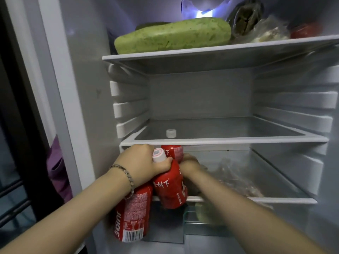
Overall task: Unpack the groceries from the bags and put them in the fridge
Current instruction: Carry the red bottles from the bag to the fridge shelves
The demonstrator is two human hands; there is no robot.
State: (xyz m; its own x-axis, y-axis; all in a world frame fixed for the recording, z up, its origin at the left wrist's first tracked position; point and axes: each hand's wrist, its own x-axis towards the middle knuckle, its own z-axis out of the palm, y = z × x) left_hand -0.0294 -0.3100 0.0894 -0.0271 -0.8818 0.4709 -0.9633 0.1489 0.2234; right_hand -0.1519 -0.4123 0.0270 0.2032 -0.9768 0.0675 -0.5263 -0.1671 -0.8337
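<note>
The fridge (220, 141) stands open in front of me. My left hand (145, 162) grips the neck of a red juice bottle (170, 189) with a white cap, held tilted at the front of the lower shelf (275, 200). A second red bottle (132, 217) hangs under my left wrist, its top hidden by the hand. My right hand (189, 162) reaches onto the lower shelf and curls round a third red bottle (172, 151) standing further in. Its fingers are partly hidden behind the front bottle.
A small white cap-like piece (171, 133) lies on the middle glass shelf. The top shelf (201, 51) carries a green block (172, 36) and wrapped foods (245, 17). Clear plastic bags (238, 178) lie on the lower shelf. A drawer (185, 226) sits below.
</note>
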